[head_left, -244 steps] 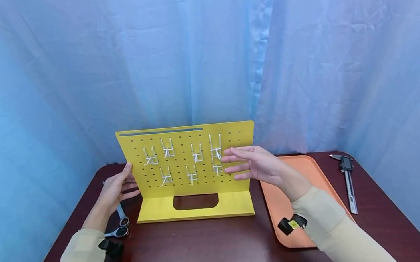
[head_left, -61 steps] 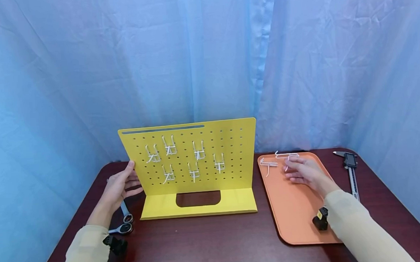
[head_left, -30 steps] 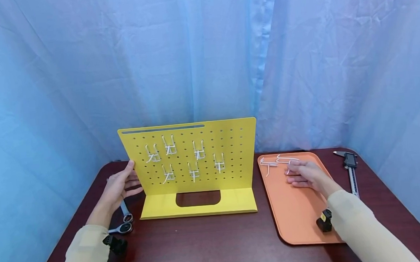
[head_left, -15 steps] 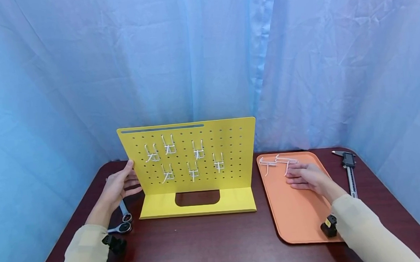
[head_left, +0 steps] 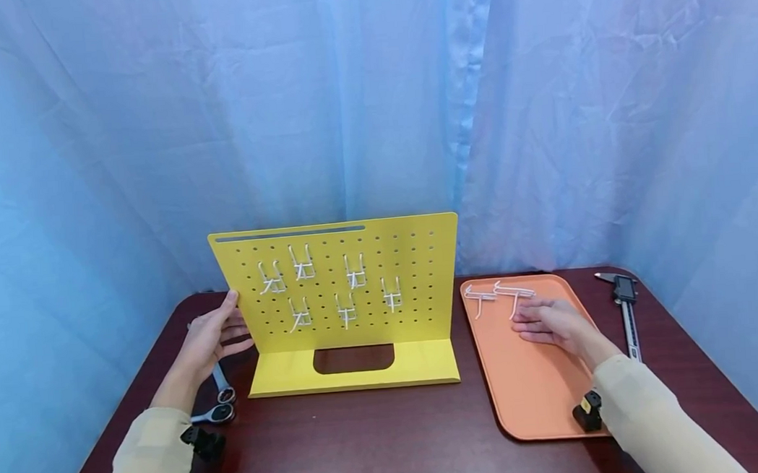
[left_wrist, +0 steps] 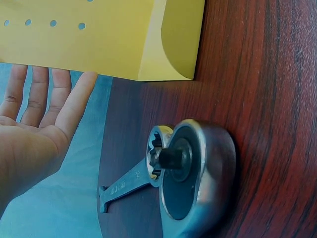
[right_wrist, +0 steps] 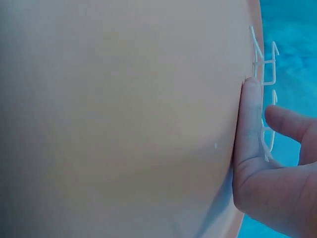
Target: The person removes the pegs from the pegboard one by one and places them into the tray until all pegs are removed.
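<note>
A yellow pegboard stand [head_left: 417,285] with several white wire hooks [head_left: 303,263] hung on it stands mid-table. My left hand [head_left: 206,341] is at the board's left side, fingers extended; in the left wrist view the straight fingers [left_wrist: 74,106] meet its edge. On the orange tray [head_left: 545,393], two white wire hooks lie near the far end, one at the left [head_left: 482,297] and one beside my right hand [head_left: 550,324]. In the right wrist view, that hand's thumb and index finger [right_wrist: 250,114] stand apart, with hook wire [right_wrist: 268,139] visible between them. Its other fingers are mostly hidden.
A ratchet wrench [left_wrist: 190,173] and a combination wrench [left_wrist: 130,184] lie on the table by the left forearm. Right of the tray lies a digital caliper [head_left: 627,308]. Blue curtains [head_left: 345,108] hang behind the dark table [head_left: 339,441].
The upper-right hook has left the board since the first frame. My right hand went to the tray, where a second hook now lies by its fingertips. The left hand stayed.
</note>
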### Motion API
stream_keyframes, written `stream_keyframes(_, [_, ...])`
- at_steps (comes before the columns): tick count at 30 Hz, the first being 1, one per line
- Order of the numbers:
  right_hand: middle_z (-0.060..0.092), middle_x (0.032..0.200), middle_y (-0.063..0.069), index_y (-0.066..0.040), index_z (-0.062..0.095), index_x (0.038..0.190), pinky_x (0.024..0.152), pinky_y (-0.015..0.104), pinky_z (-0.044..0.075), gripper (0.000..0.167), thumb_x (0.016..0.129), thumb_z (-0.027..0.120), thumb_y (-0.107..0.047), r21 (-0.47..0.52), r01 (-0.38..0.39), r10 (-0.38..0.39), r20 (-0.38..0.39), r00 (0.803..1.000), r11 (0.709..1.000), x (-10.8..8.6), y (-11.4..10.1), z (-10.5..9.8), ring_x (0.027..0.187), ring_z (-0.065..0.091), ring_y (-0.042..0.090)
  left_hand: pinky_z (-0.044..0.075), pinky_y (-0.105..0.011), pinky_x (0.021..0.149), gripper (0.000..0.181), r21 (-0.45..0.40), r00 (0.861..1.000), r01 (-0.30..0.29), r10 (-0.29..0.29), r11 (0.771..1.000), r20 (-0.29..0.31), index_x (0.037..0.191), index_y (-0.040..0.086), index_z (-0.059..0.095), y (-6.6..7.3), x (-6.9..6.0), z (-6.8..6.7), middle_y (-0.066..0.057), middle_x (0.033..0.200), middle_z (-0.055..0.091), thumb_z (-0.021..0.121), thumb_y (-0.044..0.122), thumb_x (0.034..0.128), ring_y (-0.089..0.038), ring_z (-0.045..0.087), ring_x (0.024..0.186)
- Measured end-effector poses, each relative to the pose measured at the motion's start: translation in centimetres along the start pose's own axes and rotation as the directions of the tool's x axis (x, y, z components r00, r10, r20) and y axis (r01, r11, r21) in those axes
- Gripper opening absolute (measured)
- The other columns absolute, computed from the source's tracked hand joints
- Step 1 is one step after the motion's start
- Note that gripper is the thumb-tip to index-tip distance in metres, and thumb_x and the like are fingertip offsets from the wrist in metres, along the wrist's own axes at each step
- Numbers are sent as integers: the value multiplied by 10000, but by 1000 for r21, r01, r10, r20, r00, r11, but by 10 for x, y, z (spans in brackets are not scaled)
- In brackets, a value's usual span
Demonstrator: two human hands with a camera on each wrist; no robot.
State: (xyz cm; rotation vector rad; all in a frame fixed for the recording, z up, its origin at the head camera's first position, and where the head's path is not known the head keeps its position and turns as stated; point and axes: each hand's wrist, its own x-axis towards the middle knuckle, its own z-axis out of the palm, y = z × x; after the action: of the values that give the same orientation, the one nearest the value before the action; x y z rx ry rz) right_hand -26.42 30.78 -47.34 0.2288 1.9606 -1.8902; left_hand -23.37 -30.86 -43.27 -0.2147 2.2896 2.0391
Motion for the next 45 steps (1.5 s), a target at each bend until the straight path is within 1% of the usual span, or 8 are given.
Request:
stream_keyframes(5, [714, 1104, 52, 94, 275, 1518, 910, 387, 585, 507, 1099, 440, -139, 54, -5, 4, 1, 1000, 999, -3, 0, 2, 994, 727, 201, 611, -400, 824, 695, -10, 1000, -3, 3, 1000, 4, 1200, 27, 604, 0, 0, -1, -43, 1045, 686, 570, 669, 937, -186, 715, 956])
stream_keyframes(11, [696, 1129, 43, 42, 158, 1578, 913, 379, 585, 581, 1110, 434, -167, 138, 13, -17, 27, 999, 990, -10, -3, 6, 1005, 721, 210, 610, -404, 829, 682, -16, 1000, -5, 5, 1000, 15, 1181, 23, 609, 0, 0, 0, -39, 1038, 689, 568, 661, 942, -187, 715, 959])
stream_keyframes(16, [632, 1185, 44, 29, 188, 1572, 910, 354, 583, 623, 1095, 498, -225, 149, 42, -53, 74, 996, 988, -24, -22, 17, 1032, 694, 195, 608, -403, 832, 690, -13, 1000, -2, 2, 1000, 14, 1200, 27, 610, 0, -1, -1, -43, 1045, 684, 568, 665, 940, -189, 713, 962])
stream_keyframes(19, [629, 1176, 29, -8, 311, 1523, 890, 353, 591, 553, 1079, 540, -247, 162, 68, -86, 104, 991, 984, -34, -38, 28, 1027, 692, 202, 608, -400, 832, 692, -13, 1000, 2, -1, 1000, 15, 1209, 27, 607, 0, -1, -1, -45, 1048, 680, 565, 664, 942, -186, 712, 960])
stream_keyframes(24, [659, 1136, 24, -90, 537, 1315, 880, 373, 597, 295, 1064, 575, -240, 194, 142, -173, 158, 972, 971, -49, -63, 50, 995, 707, 209, 610, -402, 830, 675, -20, 1000, 5, -4, 1000, 14, 1196, 36, 613, 0, -1, -1, -42, 1042, 680, 573, 659, 941, -181, 712, 953])
stream_keyframes(27, [689, 1141, 39, -106, 592, 1271, 873, 384, 601, 240, 1059, 586, -220, 203, 172, -209, 177, 962, 964, -59, -75, 67, 984, 716, 215, 610, -404, 829, 666, -21, 1000, 5, -5, 1000, 11, 1182, 41, 615, 0, 0, -1, -41, 1040, 680, 577, 660, 938, -179, 712, 950])
stream_keyframes(36, [672, 1213, 114, 60, 396, 1484, 865, 416, 604, 548, 1051, 598, -208, 185, 216, -259, 253, 932, 959, -76, -102, 123, 991, 720, 246, 611, -399, 826, 678, -14, 1000, 3, -3, 1000, 13, 1194, 39, 608, 1, 1, 0, -47, 1050, 673, 576, 665, 935, -176, 711, 950])
stream_keyframes(45, [460, 1490, 284, 55, 367, 1516, 958, 485, 554, 564, 1064, 569, -215, 176, 216, -270, 398, 877, 960, -70, -117, 167, 1192, 637, 373, 608, -410, 832, 685, -15, 1000, 6, -6, 1000, 11, 1191, 28, 611, 0, -1, -1, -37, 1027, 685, 572, 664, 938, -177, 715, 945])
